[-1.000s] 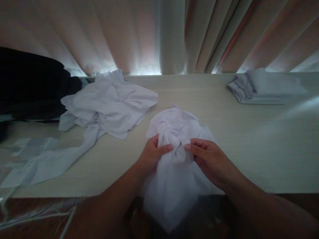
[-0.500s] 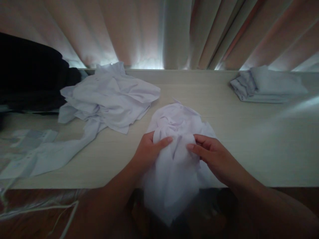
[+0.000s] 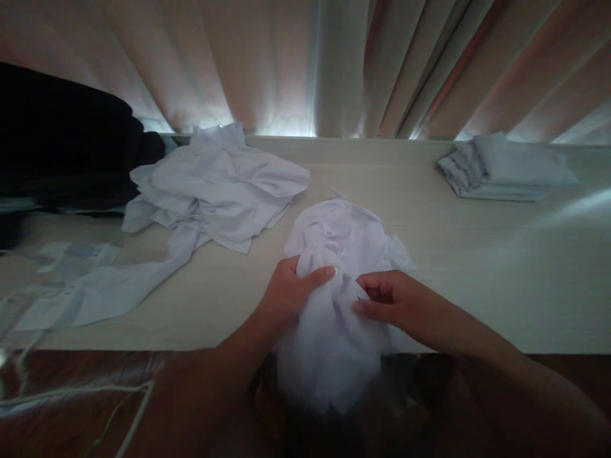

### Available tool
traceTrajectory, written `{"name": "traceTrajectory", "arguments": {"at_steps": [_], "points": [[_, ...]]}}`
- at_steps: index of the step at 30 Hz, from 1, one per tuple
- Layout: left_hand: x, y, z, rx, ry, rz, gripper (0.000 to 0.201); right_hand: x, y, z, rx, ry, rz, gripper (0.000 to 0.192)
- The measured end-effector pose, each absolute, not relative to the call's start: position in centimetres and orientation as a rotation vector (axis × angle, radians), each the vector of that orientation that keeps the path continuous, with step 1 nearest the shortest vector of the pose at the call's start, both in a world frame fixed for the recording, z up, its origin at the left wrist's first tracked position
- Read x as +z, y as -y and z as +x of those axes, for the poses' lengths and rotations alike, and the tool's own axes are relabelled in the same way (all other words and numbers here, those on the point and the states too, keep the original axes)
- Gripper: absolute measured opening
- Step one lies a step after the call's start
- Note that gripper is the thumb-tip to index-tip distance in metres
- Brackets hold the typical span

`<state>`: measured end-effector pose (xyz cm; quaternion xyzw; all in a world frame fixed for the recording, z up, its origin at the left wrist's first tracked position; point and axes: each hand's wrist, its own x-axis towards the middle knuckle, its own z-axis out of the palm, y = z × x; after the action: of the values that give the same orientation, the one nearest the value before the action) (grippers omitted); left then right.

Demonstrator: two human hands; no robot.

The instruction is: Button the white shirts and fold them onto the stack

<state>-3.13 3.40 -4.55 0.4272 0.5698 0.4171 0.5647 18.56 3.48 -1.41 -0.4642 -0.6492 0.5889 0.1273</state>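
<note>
Both hands are bunched into one crumpled white garment (image 3: 338,254) that lies at the near edge of the table (image 3: 477,267), with its lower part hanging off the edge toward the person. The left hand (image 3: 286,296) is closed on a fold of the cloth, thumb laid over the top and fingers tucked beneath. The right hand (image 3: 396,302) is partly curled, pinching the fabric between thumb and fingertips just beside the left hand.

As a judgement, the step in hand is sorting out the tangle: finding an edge or seam of this garment so that it can be opened flat. The next move seems to call for a firm pinch on two separate points of the cloth and room on the table beyond it to spread it, since the fabric is limp and will slump back into folds if let go.

Taking the garment as the landmark: to its left and farther back lies a loose heap of white clothes (image 3: 224,191), with one long sleeve-like piece trailing toward the near left. Beyond that heap sits a dark bundle (image 3: 67,159). Far to the right of the garment, near the back of the table, rests a neat folded stack (image 3: 506,168). Behind everything hang curtains (image 3: 305,63).

No brand, label or writing can be read anywhere; the light is dim and the cloth is plain.
</note>
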Motion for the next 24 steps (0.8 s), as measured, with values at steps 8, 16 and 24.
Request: {"name": "traceTrajectory", "arguments": {"at_steps": [8,16,24], "points": [[-4.7,-3.0,-3.0,0.943,-1.368,1.116,0.035,-0.9,-2.3,17.2,1.240,1.519,-1.469,0.021],[-4.5,-2.3,-2.3,0.872,-1.347,1.152,0.041,-1.4,-1.7,15.2,0.656,1.904,-1.563,0.009],[-4.7,-2.2,-2.1,0.892,-1.367,1.242,0.034,-1.6,-2.4,15.7,0.789,1.846,-1.584,0.009]]}}
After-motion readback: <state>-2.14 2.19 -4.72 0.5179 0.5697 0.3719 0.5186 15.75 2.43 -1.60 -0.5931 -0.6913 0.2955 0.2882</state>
